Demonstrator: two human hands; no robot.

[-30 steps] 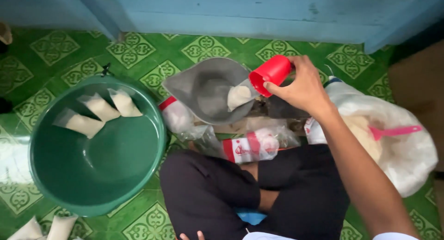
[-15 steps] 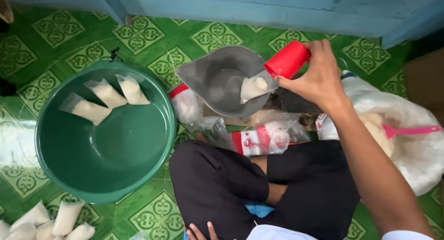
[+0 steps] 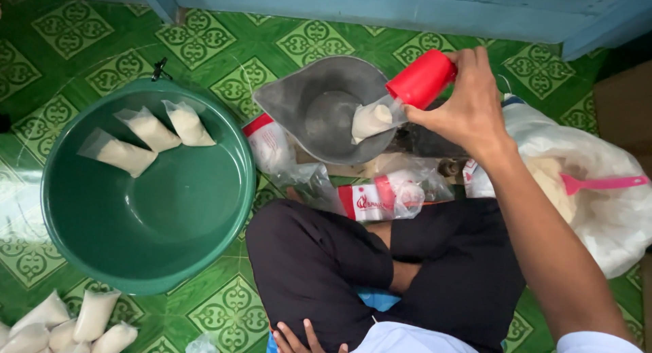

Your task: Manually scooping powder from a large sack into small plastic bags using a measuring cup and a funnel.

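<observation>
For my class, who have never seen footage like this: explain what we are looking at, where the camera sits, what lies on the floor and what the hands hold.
There is no machine here. The one picture comes from a camera worn on a person's head, looking down at their crossed legs on a green patterned tile floor.

The right hand grips a red plastic cup, tipped over a small clear bag of white powder that sits in a grey metal scoop-shaped pan.

The left hand only peeks in at the bottom edge, holding nothing visible.

On the floor stand a round green plastic basin with three filled bags, more filled bags beside it, and a large white sack with a pink scoop.
</observation>
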